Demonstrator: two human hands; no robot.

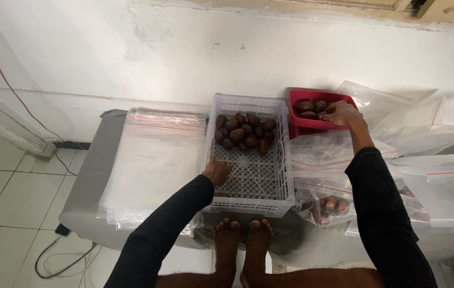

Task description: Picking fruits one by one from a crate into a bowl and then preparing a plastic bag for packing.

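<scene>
Fingers of the right hand [341, 113] curl down over the dark brown fruits [309, 108] in the red tray [302, 126] at the far right of the table, closing on one or more of them; how tight the grasp is cannot be told. Fingers of the left hand [217, 172] rest bent on the near left rim of the white plastic crate [251, 176], gripping its edge.

A flat stack of clear zip bags [149, 165] with thin red seal lines lies on the left half of the grey table [96, 160], its seals at the far end. More clear bags [429, 144] of the same kind lie loose and crumpled to the right, spreading from the red tray toward the near right edge. One filled bag [327, 205] holding brown fruits sits just right of the crate's near corner.

Inside the crate, a heap of scaly brown fruits [244, 133] is bunched at the far end, leaving the near lattice floor bare. The red tray stands just beside the crate's far right corner. Both forearms wear black sleeves. Bare feet [243, 234] show below the near table edge. A white wall [184, 53] rises behind, and cables [56, 256] trail across the tiled floor at left.
</scene>
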